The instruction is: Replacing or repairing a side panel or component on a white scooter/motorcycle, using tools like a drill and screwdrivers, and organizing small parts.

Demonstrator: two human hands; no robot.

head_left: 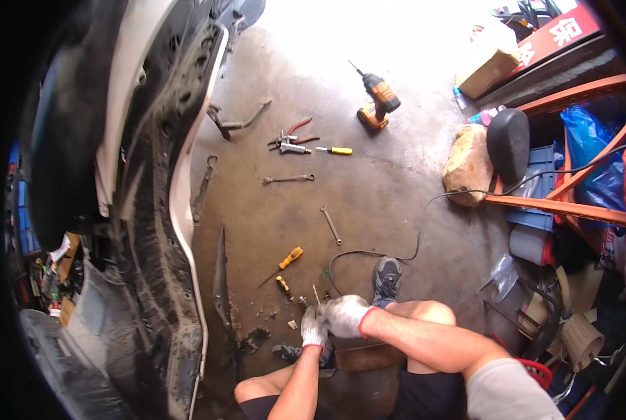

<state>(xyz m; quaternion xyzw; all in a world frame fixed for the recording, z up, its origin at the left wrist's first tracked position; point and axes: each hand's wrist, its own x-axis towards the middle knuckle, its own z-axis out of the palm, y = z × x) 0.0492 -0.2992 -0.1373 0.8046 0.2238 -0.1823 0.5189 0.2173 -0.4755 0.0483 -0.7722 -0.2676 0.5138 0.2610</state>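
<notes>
My gloved left hand (313,330) and gloved right hand (344,315) meet low in the middle, both closed around a small item with a thin metal tip (315,292) pointing up; the part inside the fingers is hidden. Just beyond lie a yellow screwdriver (289,260) and a short yellow-and-black handled tool (284,287). Farther up the floor are two wrenches (288,178) (331,225), red-handled pliers (299,137), a small yellow screwdriver (341,150) and an orange-and-black cordless drill (376,103). A black cord (376,254) runs along the floor toward my hands.
A dusty vehicle body panel (155,210) fills the left side. Metal brackets (241,123) lie beside it. At right are a large stone (465,164), a black cushion-like part (507,143), orange bars (558,205), blue crates (535,217) and a cardboard box (488,66). My knees and shoes surround my hands.
</notes>
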